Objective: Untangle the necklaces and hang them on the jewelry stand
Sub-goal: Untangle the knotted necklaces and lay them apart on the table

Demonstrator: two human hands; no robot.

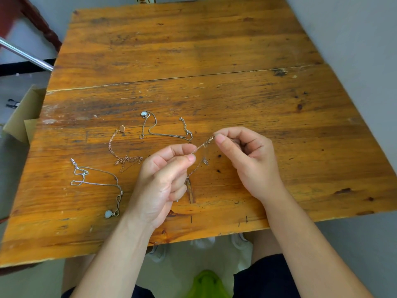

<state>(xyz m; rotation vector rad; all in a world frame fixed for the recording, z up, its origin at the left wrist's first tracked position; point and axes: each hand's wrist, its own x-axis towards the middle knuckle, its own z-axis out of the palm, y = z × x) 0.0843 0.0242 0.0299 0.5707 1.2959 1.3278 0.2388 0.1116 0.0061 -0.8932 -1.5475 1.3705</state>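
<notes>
A thin gold chain necklace (204, 144) is stretched between my two hands above the wooden table (193, 61). My left hand (163, 181) pinches one end between thumb and forefinger, and a loose length hangs below it. My right hand (242, 160) pinches the clasp end. Three more necklaces lie on the table to the left: a silver one with a pale oval pendant (96, 183), a rose-gold one with a round disc (122, 151), and a silver one with a small pendant (163, 130). No jewelry stand is in view.
An open cardboard box (21, 119) stands on the floor off the table's left edge. A metal rail (25, 54) slants at the upper left. My knees and white shoes (202, 244) show below the near table edge.
</notes>
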